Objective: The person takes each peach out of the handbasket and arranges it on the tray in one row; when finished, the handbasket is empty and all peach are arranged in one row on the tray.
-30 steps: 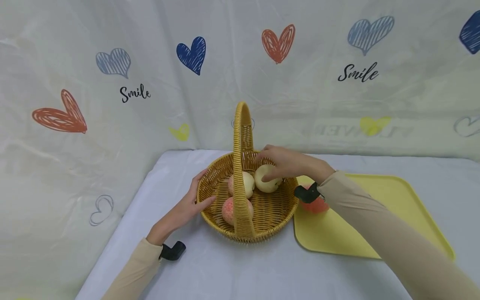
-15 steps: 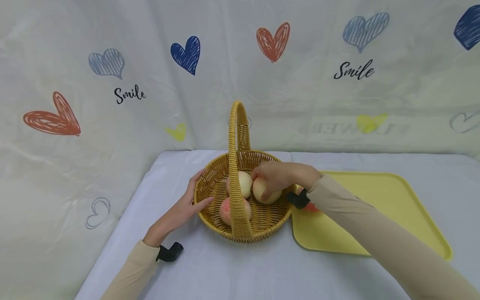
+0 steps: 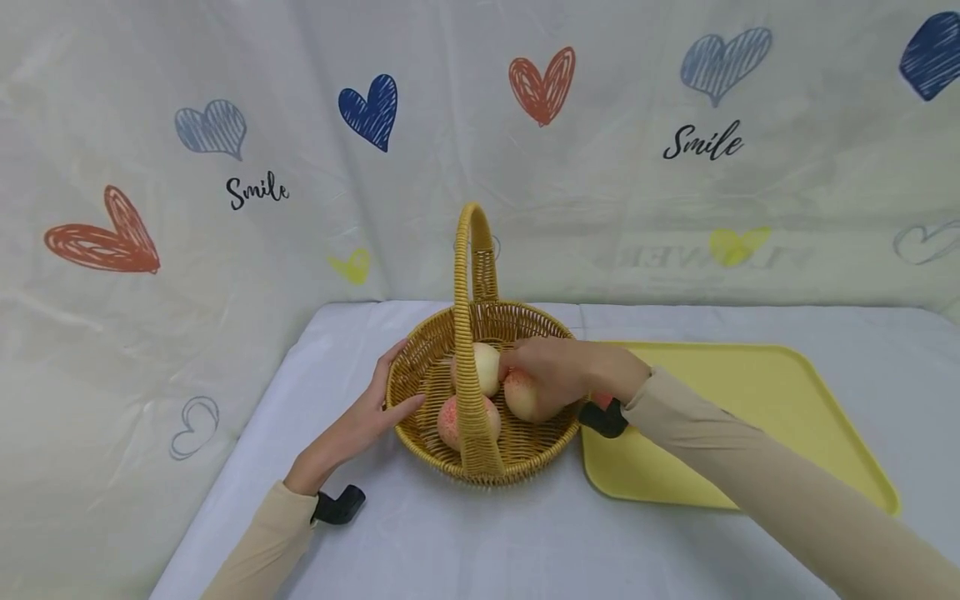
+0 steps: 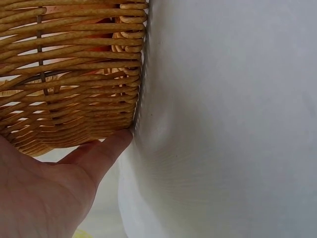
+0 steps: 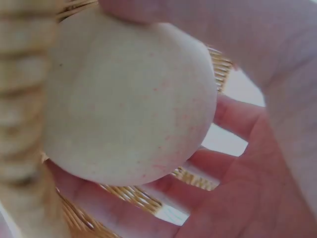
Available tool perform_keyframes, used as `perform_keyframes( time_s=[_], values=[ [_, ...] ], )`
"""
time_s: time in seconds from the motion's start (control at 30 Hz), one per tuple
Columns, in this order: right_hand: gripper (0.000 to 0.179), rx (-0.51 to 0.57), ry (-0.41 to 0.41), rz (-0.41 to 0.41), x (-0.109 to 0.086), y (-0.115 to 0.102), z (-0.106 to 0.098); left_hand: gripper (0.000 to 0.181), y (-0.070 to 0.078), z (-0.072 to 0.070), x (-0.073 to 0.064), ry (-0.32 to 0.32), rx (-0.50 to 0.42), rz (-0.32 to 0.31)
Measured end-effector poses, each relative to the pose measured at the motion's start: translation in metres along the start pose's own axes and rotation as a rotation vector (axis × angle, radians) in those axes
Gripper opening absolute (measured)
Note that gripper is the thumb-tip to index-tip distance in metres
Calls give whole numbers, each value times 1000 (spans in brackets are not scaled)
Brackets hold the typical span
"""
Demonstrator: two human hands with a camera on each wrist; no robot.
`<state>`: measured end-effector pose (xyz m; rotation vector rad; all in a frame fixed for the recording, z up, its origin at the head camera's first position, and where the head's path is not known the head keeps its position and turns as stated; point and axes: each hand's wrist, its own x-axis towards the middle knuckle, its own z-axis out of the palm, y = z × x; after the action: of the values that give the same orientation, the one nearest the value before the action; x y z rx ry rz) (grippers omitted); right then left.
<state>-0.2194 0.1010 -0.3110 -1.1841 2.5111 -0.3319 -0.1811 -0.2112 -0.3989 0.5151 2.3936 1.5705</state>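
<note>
The yellow wicker basket (image 3: 540, 462) stands upright on the table, its handle (image 3: 462, 333) arching across it. Against its left side lies my left hand (image 3: 367, 421), the thumb extended over the rim; the left wrist view shows its straight fingers (image 4: 101, 153) touching the woven outer wall. Inside the basket, my right hand (image 3: 555, 368) holds a pale peach (image 5: 124, 99) with a pink blush, fingers and thumb around it. Two other peaches sit in the basket: a whitish one (image 3: 487, 369) behind the handle, and a pinker one (image 3: 448, 422) nearer the front, partly covered by the handle.
A yellow tray (image 3: 757, 392) lies right of the basket, under my right forearm. On its left end is a red fruit (image 3: 602, 399), mostly hidden by my wrist. White cloth covers the table (image 3: 480, 542), and a printed curtain (image 3: 450, 167) hangs behind.
My right hand has moved lower into the basket and closed further around the peach, which has turned to show more pink. My left hand has stayed against the basket.
</note>
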Motion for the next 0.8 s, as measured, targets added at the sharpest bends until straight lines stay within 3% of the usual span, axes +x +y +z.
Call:
perform_keyframes(
  time_s=[0.27,0.43,0.6,0.8],
  values=[
    [48,87,138,-79,-35,-7,-16,92,1,0,-1,1,-9,-4],
    [52,110,251,-106,-72,-9,-41,92,2,1,0,3,-8,-8],
    [55,142,340,-139,-112,4,-60,92,1,1,1,-5,-8,-3],
    [63,136,435,-71,-149,23,-53,91,0,1,0,8,18,-7]
  ],
)
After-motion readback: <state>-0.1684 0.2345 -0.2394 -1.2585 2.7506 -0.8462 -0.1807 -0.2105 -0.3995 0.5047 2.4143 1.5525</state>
